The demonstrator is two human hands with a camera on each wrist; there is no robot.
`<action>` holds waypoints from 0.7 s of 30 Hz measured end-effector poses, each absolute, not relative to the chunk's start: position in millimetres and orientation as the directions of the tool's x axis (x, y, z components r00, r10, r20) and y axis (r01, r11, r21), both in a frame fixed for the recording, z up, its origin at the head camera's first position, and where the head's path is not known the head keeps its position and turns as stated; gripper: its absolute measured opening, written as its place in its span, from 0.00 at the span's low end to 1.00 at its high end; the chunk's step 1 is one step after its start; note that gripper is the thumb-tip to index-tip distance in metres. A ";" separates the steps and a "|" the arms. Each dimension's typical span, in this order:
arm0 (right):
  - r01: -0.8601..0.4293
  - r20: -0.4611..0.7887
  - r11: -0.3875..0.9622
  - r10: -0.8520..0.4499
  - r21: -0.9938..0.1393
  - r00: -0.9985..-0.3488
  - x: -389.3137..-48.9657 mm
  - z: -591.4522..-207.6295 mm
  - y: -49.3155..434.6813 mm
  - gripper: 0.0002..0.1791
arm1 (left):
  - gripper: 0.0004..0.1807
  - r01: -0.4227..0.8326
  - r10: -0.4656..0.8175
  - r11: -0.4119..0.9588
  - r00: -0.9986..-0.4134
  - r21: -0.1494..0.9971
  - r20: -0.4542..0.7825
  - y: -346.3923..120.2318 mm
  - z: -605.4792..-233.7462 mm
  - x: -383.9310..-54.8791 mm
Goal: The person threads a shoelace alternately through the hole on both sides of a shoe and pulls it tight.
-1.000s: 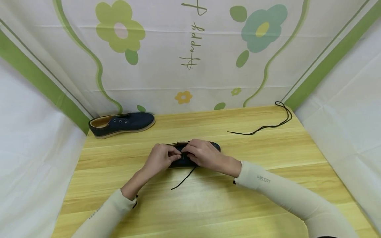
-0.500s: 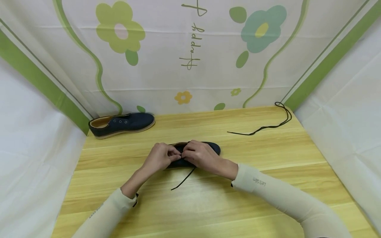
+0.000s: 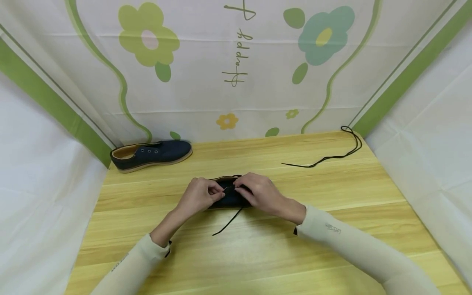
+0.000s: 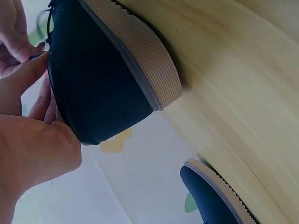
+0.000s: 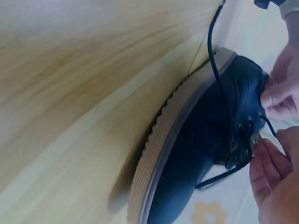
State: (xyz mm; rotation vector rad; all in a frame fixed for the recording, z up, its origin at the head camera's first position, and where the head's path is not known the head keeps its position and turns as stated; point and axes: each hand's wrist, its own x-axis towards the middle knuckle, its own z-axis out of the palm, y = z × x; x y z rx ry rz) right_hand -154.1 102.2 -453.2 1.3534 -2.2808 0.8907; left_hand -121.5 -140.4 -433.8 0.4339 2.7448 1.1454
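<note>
A navy lace-up shoe [image 3: 230, 200] with a tan ridged sole stands at the middle of the table, toe to the right. My left hand [image 3: 198, 195] pinches its upper beside the eyelets, thumb outside and fingers reaching in at the opening, as the left wrist view shows. A black shoelace [image 5: 210, 44] runs through several eyelets, one end trailing onto the table on my side. My right hand [image 3: 259, 192] pinches the lace just above the eyelets, a short way right of my left fingertips. In the right wrist view a stretch of lace rises from an eyelet to my right fingers [image 5: 268, 170].
A second navy shoe [image 3: 162, 153], with bare eyelets, stands at the back left of the wooden table [image 3: 258, 254]. Another black shoelace [image 3: 328, 157] lies folded at the back right. A white flowered cloth [image 3: 206, 82] hangs behind the table.
My right hand has first come to my left fingertips, then drawn back to the right with the lace. The left hand, the shoe and the trailing lace end stay put.
</note>
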 end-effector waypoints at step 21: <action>-0.759 0.621 0.496 -0.452 -0.422 -0.641 -180.7 -449.5 181.6 0.07 | 0.04 0.213 0.305 0.683 -0.952 0.699 -0.008 -139.1 -437.0 -121.2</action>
